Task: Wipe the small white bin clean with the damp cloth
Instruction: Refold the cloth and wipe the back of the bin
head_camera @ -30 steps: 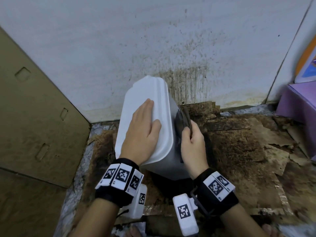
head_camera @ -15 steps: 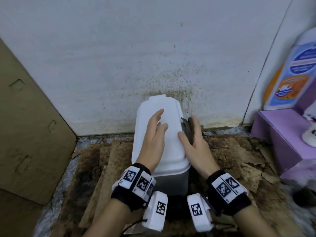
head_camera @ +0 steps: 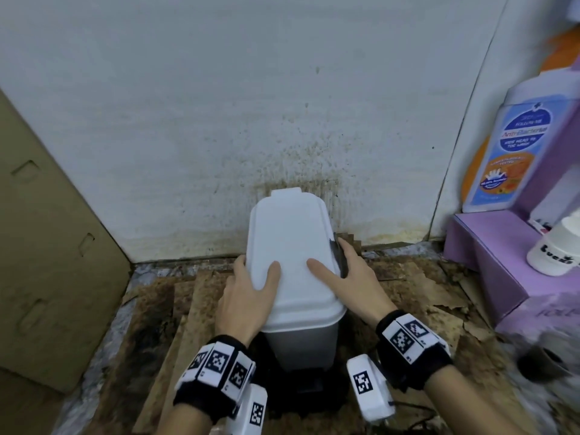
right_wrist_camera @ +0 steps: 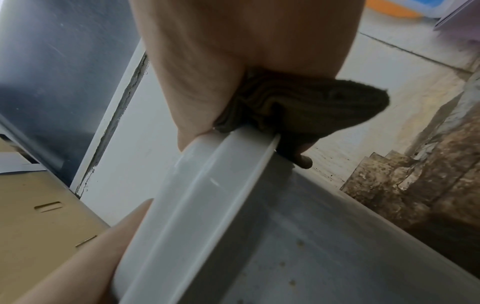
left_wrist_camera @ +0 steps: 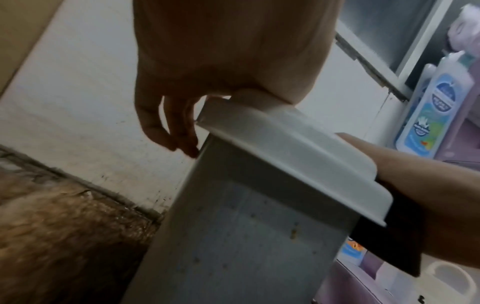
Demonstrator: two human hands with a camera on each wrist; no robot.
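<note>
The small white bin (head_camera: pixel 292 240) stands upright by the stained wall, lid closed. My left hand (head_camera: pixel 255 271) clasps the lid's left edge, thumb on top and fingers down the side; in the left wrist view those fingers (left_wrist_camera: pixel 179 131) hang curled against the bin (left_wrist_camera: pixel 233 236). My right hand (head_camera: pixel 329 262) has its thumb on the lid and its fingers down the right side, holding the dark cloth (head_camera: pixel 340 257) against the lid's edge. The right wrist view shows the bunched cloth (right_wrist_camera: pixel 311 107) squeezed between palm and lid rim (right_wrist_camera: pixel 207 185).
A brown cardboard sheet (head_camera: pixel 47 246) leans at the left. At the right, a purple box (head_camera: pixel 489 262) carries a blue-labelled bottle (head_camera: pixel 514 146) and a white jar (head_camera: pixel 555 246). Soiled, torn cardboard (head_camera: pixel 408 293) covers the floor around the bin.
The bin has gone from tilted to upright against the wall. My left hand slid from flat on the lid to its left edge; the right hand with the cloth settled on the right edge.
</note>
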